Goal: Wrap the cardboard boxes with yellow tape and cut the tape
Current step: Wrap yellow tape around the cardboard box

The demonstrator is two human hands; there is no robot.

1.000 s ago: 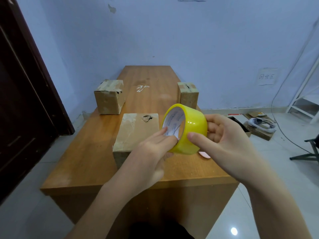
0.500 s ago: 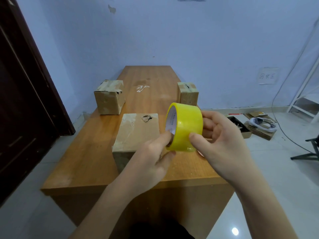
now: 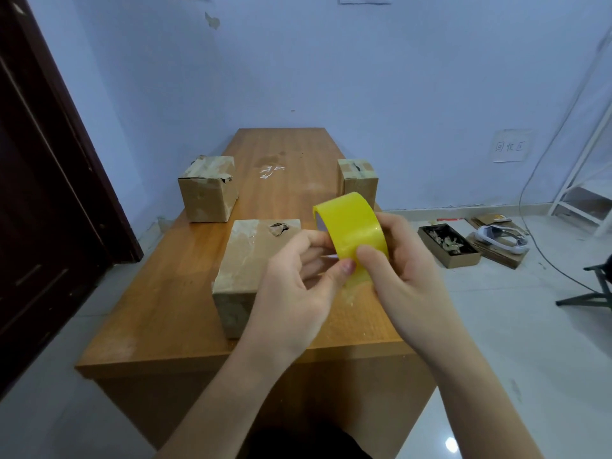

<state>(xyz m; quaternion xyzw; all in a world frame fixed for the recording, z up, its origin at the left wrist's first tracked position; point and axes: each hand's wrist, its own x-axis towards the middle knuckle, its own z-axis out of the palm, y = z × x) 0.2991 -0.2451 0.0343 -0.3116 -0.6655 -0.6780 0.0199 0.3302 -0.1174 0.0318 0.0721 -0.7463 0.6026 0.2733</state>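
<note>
Head view: right hand [image 3: 402, 260] gripping yellow tape roll [image 3: 352, 231], fingers curled round it, above tabletop [image 3: 165, 293] near 6 o'clock edge. Left hand [image 3: 298, 283] thumb picking at roll surface, likely seeking tape end. Nearest cardboard box [image 3: 245, 260] sitting at 9 o'clock of roll. Advice: be holding roll steady, peeling end slowly.

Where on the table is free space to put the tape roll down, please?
Bare wood lies left of the nearest box, toward the table edge, and between the left box and right box. The near right part is crowded: both hands hold the tape roll there.
</note>
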